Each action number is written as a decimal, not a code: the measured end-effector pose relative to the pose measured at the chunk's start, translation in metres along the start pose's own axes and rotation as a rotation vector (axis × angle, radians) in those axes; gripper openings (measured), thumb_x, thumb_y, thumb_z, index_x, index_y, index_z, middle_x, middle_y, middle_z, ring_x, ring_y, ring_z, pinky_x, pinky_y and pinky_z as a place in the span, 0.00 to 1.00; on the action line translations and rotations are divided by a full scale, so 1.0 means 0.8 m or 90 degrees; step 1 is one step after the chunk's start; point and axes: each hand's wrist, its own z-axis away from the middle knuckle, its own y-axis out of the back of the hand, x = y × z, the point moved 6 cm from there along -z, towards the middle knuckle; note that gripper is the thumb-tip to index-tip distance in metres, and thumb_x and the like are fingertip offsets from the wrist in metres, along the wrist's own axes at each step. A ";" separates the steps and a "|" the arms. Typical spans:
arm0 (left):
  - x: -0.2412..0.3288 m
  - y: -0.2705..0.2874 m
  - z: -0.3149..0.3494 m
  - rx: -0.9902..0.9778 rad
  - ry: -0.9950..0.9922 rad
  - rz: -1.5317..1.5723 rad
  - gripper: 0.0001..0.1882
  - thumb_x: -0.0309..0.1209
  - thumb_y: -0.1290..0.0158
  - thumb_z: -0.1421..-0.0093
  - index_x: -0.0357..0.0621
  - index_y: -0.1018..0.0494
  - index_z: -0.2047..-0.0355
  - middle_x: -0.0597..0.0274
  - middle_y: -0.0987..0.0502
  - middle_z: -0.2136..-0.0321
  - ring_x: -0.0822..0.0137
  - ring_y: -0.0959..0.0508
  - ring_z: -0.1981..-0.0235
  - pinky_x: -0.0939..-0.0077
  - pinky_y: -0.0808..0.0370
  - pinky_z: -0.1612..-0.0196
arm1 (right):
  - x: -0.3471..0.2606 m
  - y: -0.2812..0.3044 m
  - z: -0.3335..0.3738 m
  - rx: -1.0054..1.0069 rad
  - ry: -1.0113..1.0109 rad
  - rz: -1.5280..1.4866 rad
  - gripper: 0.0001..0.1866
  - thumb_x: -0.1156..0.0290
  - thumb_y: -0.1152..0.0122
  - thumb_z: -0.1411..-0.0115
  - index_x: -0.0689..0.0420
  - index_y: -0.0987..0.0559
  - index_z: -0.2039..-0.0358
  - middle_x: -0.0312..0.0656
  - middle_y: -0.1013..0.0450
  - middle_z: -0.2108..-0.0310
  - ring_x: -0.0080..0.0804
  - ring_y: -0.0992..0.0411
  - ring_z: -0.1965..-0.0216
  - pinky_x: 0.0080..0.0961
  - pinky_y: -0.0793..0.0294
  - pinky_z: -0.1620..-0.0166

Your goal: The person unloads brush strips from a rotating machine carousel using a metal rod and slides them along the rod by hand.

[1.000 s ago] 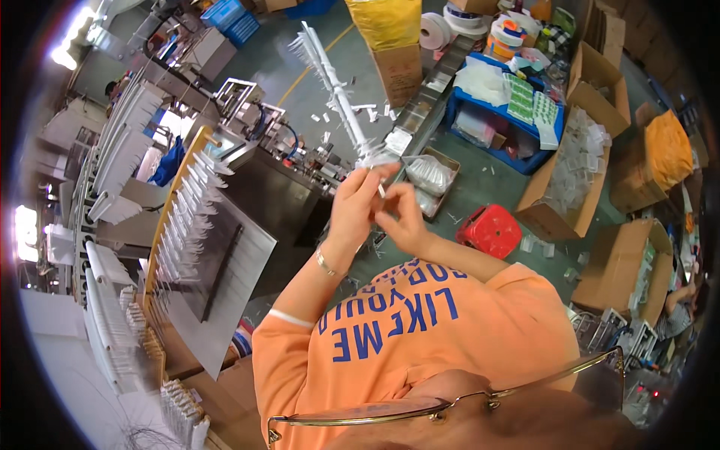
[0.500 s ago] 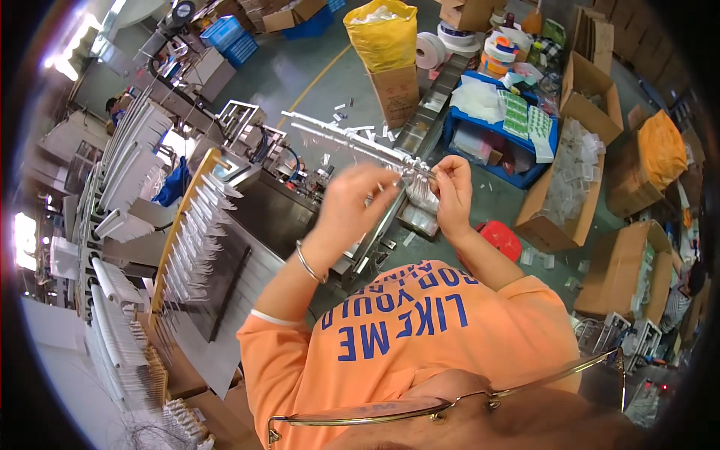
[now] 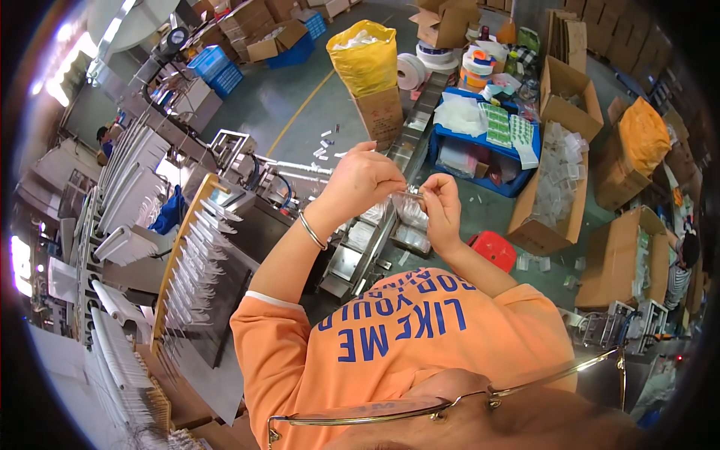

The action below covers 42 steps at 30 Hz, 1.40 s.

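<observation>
My left hand (image 3: 364, 181) is raised in front of my chest, its fingers pinched together around one end of a small, thin, pale piece (image 3: 412, 194). The thumb and fingers of my right hand (image 3: 441, 204) close on the other end. Most of this piece is hidden by the fingers, so its kind cannot be made out. Below and beyond both hands runs a metal machine track (image 3: 384, 229). Clear packets (image 3: 411, 214) lie in a tray under the hands. Behind my left wrist, long white rods (image 3: 298, 169) reach out to the left.
To the left stands a yellow-edged rack (image 3: 180, 259) with rows of clear, pointed pieces. A blue crate (image 3: 489, 169) with sheets on top is at the right, near a red stool (image 3: 493, 251). Farther right are open cartons (image 3: 551, 180); a yellow sack (image 3: 364, 52) stands ahead.
My left hand has moved up and right, its fingers closing beside the right hand. The right hand has dropped slightly. The view has shifted a little, and the long rods now appear lower.
</observation>
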 end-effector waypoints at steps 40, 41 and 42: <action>0.001 0.029 0.020 0.070 0.087 0.001 0.04 0.31 0.44 0.52 0.48 0.24 0.74 0.66 0.23 0.74 0.64 0.24 0.68 0.44 0.51 0.43 | -0.020 -0.019 0.003 0.027 0.043 0.001 0.03 0.79 0.58 0.41 0.56 0.36 0.66 0.29 0.42 0.74 0.12 0.45 0.77 0.10 0.44 0.74; -0.001 0.024 0.021 0.017 0.101 -0.022 0.04 0.32 0.44 0.52 0.48 0.24 0.76 0.67 0.24 0.76 0.64 0.24 0.69 0.43 0.49 0.44 | -0.019 -0.018 0.003 0.025 0.043 0.001 0.03 0.79 0.58 0.41 0.56 0.36 0.66 0.29 0.42 0.74 0.12 0.45 0.77 0.10 0.44 0.74; 0.000 0.025 0.021 0.018 0.101 -0.023 0.04 0.32 0.44 0.52 0.48 0.24 0.76 0.67 0.24 0.76 0.64 0.24 0.69 0.43 0.49 0.44 | -0.016 -0.016 0.004 0.022 0.036 0.004 0.03 0.78 0.59 0.41 0.57 0.36 0.66 0.30 0.41 0.74 0.13 0.45 0.77 0.10 0.44 0.73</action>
